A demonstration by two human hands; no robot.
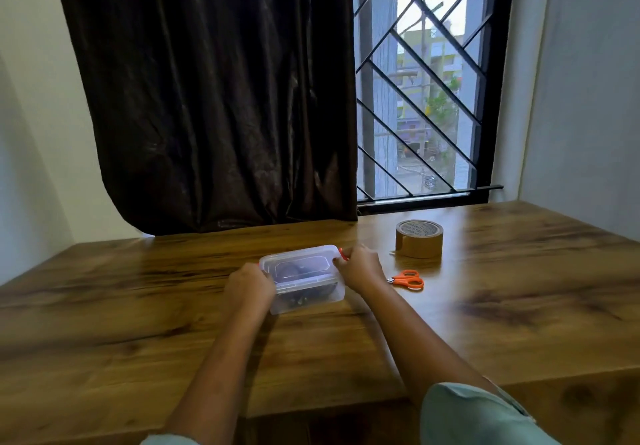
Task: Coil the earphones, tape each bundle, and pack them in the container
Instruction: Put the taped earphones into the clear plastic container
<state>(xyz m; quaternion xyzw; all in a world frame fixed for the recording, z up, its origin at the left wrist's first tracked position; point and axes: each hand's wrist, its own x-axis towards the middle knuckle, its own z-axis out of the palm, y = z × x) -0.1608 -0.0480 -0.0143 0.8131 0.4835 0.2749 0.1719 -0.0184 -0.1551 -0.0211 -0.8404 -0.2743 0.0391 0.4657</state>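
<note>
Earphones inside lidded container; left hand, right hand grip its ends.

1 view: head-worn, wide-angle. Set above the near edge of the table, facing forward and down across it toward the far curtain, left, and window, right. The container near, centre of frame.

Home room: wooden table, dark curtain, barred window facing street buildings.
</note>
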